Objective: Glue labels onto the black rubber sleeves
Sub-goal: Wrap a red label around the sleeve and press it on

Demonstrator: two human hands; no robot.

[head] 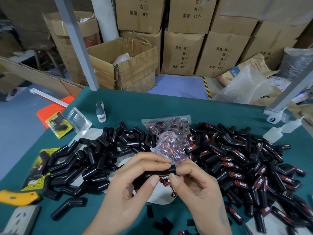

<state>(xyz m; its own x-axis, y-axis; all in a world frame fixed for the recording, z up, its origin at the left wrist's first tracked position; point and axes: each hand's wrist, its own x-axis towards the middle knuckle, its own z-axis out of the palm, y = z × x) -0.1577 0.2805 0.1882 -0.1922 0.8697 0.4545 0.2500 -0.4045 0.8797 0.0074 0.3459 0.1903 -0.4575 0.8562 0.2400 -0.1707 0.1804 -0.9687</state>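
Both hands are meeting over the middle of the green-covered table (211, 107), gripping one black bent rubber sleeve (157, 173) between them. The left hand (135, 182) is curling its fingers over the sleeve's top and pressing its thumb against the front. The right hand (194, 182) is pinching the sleeve's right end, its thumb lying on a red, white and black "TAPER" label (165, 178) on the sleeve. The fingers are hiding most of the sleeve, and whether the label is fully stuck down cannot be told.

To the left, a pile of plain black rubber sleeves (94, 153) is lying on the table; to the right, a pile of sleeves already carrying labels (245, 163) is spreading toward the frame edge, where it is cut off. Behind the hands, clear plastic bags of loose labels (169, 134) are resting between the piles, their contents blurred. A small white glue bottle (101, 111) is standing further back on the left, and squat translucent squeeze bottles (277, 131) are lying at the right edge. A yellow tool (18, 197) at lower left is too blurred to identify.
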